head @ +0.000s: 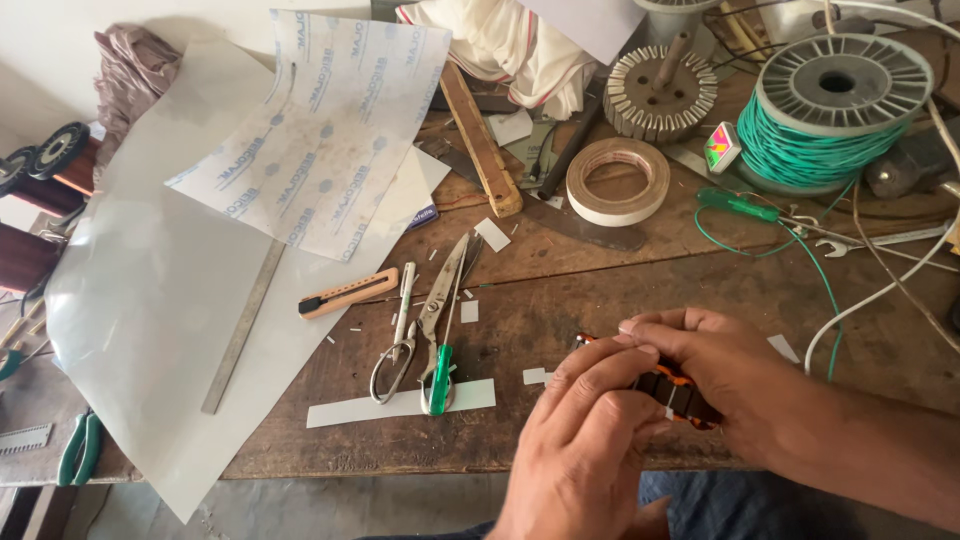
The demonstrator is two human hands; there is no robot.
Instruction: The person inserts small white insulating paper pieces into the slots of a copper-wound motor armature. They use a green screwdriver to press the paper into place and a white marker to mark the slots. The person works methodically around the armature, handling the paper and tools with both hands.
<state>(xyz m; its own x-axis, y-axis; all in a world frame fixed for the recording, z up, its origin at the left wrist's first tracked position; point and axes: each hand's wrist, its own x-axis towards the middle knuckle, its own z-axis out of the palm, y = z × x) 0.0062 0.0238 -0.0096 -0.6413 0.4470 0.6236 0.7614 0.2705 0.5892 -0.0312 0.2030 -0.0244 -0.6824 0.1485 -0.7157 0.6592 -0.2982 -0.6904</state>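
Far left on the wooden table (600,290) lies a big grey sheet (150,300), then a metal ruler (243,328), a box knife (348,293) and scissors (425,330) on a white paper strip (350,408). Next comes the left hand (585,440), fingers curled onto a small dark part with orange wire (680,390) at the table's near edge. The right hand (720,375) grips the same part from above. I think both hands should hold it steady and press gently, so the thin wires don't bend. A green wire spool (830,110) sits far right.
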